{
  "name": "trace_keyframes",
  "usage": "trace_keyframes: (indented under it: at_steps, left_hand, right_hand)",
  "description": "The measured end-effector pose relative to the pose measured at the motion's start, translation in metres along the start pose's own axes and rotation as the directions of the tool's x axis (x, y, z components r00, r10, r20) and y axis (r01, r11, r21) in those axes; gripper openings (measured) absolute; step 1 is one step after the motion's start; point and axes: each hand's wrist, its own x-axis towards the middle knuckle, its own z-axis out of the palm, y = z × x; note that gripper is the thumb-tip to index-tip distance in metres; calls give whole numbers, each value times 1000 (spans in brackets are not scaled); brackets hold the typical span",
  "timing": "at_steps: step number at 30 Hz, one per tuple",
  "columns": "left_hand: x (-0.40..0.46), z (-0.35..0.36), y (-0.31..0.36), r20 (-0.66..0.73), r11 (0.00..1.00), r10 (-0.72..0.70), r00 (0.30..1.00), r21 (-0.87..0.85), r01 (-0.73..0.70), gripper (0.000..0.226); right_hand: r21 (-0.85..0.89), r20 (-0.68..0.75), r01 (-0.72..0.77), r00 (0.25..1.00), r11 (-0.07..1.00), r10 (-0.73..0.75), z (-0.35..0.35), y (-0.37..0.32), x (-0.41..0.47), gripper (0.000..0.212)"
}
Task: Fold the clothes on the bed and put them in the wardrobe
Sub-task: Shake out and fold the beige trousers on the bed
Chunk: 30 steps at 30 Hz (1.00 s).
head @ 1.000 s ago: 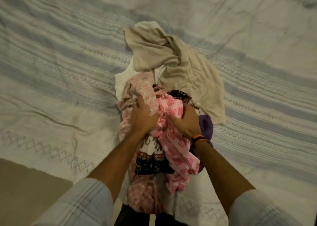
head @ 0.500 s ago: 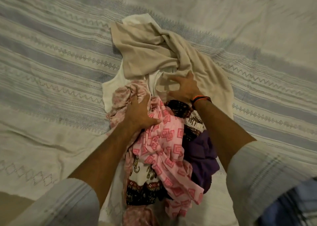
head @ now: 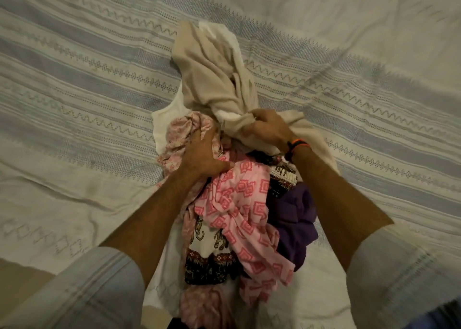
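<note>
My beige garment lies crumpled at the far end of the heap, toward the middle of the bed. Nearer me the pink patterned cloth drapes over an elephant-print piece, purple fabric bunched to its right.

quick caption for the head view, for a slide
Right hand grips a beige cloth atop the clothes pile while the left hand presses on a pink garment on the bed.
</note>
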Motion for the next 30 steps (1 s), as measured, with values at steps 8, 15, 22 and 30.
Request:
trace_keyframes:
  at_steps: [8, 15, 22, 30]
  left_hand:
    - [-73, -44, 46, -344, 995, 88, 935, -7, -97, 120]
    - [-153, -78, 56, -364, 809, 587, 723, 255, -529, 54]
    - [-220, 2, -13, -190, 865, 457, 869, 321, -385, 68]
    - [-226, 37, -39, -128, 986, 33, 991, -161, -53, 44]
  right_hand:
    - [147, -84, 264, 964, 953, -254, 19, -9, -108, 31]
    - [206, -148, 481, 876, 852, -459, 25, -36, -205, 27]
    - [-207, 88, 383, 924, 900, -373, 92, 30, -259, 47]
    - [200, -340, 75, 940, 977, -2, 120, 95, -274, 12]
